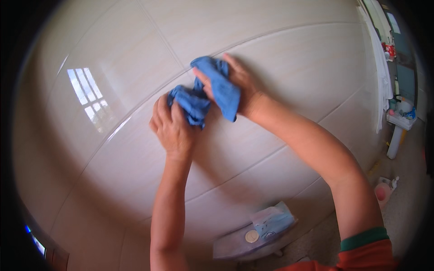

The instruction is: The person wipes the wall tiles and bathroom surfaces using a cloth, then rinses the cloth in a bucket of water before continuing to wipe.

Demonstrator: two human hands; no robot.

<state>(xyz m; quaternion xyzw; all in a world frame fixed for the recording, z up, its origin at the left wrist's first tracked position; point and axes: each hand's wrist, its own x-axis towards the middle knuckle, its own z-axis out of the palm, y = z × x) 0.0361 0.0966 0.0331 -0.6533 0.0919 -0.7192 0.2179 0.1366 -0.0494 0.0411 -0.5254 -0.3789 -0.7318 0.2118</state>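
Note:
A blue cloth point(220, 86) is bunched between my two hands, up by the pale tiled wall point(280, 58). My left hand point(172, 124) grips its crumpled lower-left part point(192, 105), with the fingers curled round it. Higher up and to the right, my right hand point(246, 83) holds the other part, its thumb across the front and a loose flap hanging down over the palm. The right hand is slightly blurred. Whether the cloth touches the wall is hard to make out.
Below my hands stands a small pale bench or stool point(230, 244) bearing a light-blue soft packet point(273, 221) and a round cream disc point(252, 236). At right are a white pedestal basin point(400, 121) with items on it, hanging white fabric point(383, 86) and a pink object point(382, 192) on the floor.

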